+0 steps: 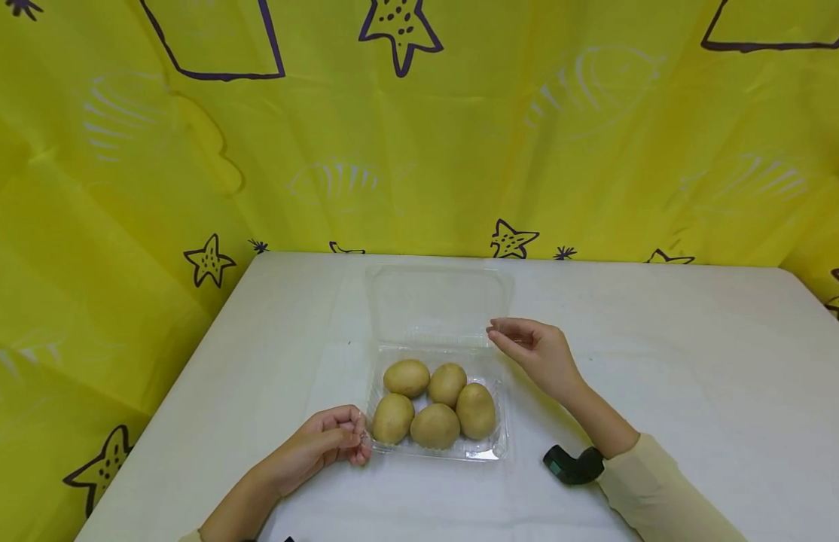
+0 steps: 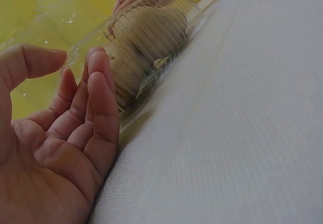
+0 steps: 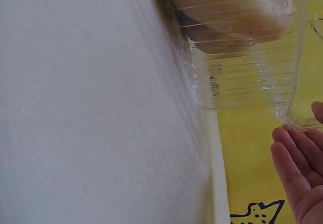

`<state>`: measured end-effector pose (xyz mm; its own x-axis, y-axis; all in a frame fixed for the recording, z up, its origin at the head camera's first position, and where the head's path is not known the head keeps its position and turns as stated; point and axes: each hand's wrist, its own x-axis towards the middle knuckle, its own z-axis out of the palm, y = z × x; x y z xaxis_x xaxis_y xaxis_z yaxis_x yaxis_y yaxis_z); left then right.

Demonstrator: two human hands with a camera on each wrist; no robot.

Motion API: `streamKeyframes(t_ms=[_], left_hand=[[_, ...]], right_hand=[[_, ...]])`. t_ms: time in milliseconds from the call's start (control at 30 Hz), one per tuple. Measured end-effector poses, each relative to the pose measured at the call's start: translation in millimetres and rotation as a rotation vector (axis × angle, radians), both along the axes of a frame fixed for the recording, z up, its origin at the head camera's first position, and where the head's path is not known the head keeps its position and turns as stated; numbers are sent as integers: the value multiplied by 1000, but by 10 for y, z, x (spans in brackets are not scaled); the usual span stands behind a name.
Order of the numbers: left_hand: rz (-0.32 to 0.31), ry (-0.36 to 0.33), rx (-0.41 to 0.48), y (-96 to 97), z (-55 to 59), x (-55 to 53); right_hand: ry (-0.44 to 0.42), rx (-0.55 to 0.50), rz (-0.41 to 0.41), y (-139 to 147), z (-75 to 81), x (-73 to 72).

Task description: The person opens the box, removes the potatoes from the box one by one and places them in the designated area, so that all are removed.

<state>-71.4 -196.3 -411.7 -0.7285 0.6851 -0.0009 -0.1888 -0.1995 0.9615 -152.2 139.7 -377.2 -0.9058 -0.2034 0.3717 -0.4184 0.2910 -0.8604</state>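
Several potatoes (image 1: 436,426) sit in the base of a clear plastic clamshell container (image 1: 483,455). Its transparent lid (image 1: 440,301) is folded open toward the far side. At the near left corner, my left hand (image 1: 327,440) pinches the container's rim between thumb and fingers. In the left wrist view, potatoes (image 2: 149,30) show through the ribbed side wall. My right hand (image 1: 538,354) is at the right side by the hinge, thumb and fingers apart. In the right wrist view, the fingertips (image 3: 280,133) are close to the plastic corner; whether they touch it is unclear.
A white-covered table (image 1: 663,361) carries the container. Yellow patterned sheeting (image 1: 433,150) hangs behind and at the sides. Beside the right sleeve is a black curved device (image 1: 572,465), which seems to be the wrist camera.
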Motion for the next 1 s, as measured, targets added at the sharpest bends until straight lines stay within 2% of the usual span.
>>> streamKeyframes(t_ms=[333,567,1000], left_hand=[[8,-14,-16,-2,-6,4],[5,-17,-8,-2,0,0],[6,-24,-13,4,18,4]], right_hand=[[-112,-13,-71,-21,-16,-14],[-214,-78,-58,-12,-59,-52],[-284,-77,-58,-10,-107,-74]])
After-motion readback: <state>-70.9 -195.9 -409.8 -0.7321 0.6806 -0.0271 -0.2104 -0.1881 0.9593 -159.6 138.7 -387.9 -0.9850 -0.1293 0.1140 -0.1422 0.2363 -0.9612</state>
